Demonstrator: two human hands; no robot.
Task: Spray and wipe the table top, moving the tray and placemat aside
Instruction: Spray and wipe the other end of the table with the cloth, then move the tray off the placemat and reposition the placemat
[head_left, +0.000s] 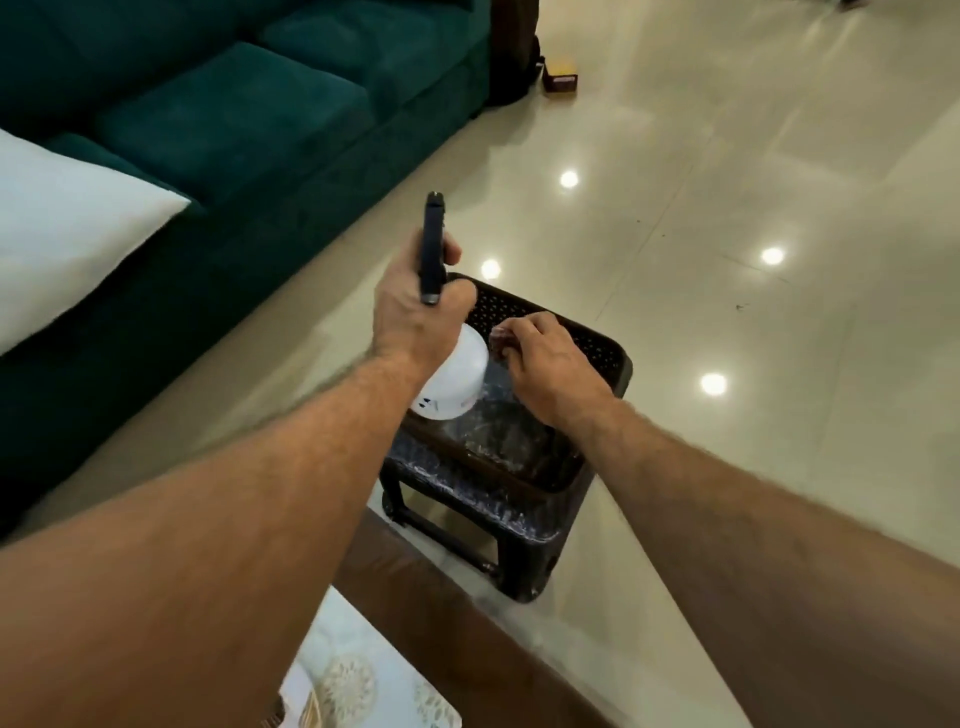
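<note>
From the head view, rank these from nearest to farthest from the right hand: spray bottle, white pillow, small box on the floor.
From the right hand:
1. Spray bottle, just left, held by the left hand.
2. Small box, far ahead on the floor.
3. White pillow, far left on the sofa.

A dark green sofa (234, 104) fills the upper left, with a white cushion (67, 228) on its seat. A small brown box (559, 78) sits on the glossy tiled floor (753, 182) just beside the sofa's end.

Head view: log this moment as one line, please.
left hand: grips spray bottle | right hand: pinches cloth | both over dark stool | placemat: on table
</note>
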